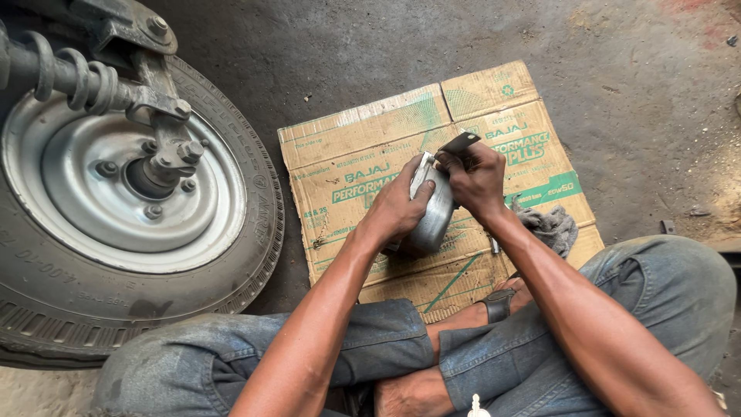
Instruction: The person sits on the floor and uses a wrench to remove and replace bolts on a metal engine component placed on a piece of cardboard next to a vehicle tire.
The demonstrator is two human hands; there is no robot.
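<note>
Where the two hands meet near the middle of the frame, a round grey metal drum is held on edge just above a flattened cardboard sheet spread on the concrete floor. Its curved outer wall is dull, scuffed silver, with a brighter rim showing at the top. Much of the drum is covered: the left hand wraps its near side, and the lower edge disappears behind that wrist, so its inner face cannot be made out. A dark flat tool sticks up from the right hand; only its upper end shows, and what kind of tool it is cannot be told. The left hand's fingers are curled and pressed against the drum's side, thumb laid across its upper edge. The right hand is closed in a fist around the tool, knuckles up, held against the drum's top rim. Both forearms rise from the lower edge of the frame and converge, above knees in worn blue jeans. A grey rag lies on the cardboard just right of the right wrist. At left, a tyred wheel with a silver hub is cut off by the frame.
</note>
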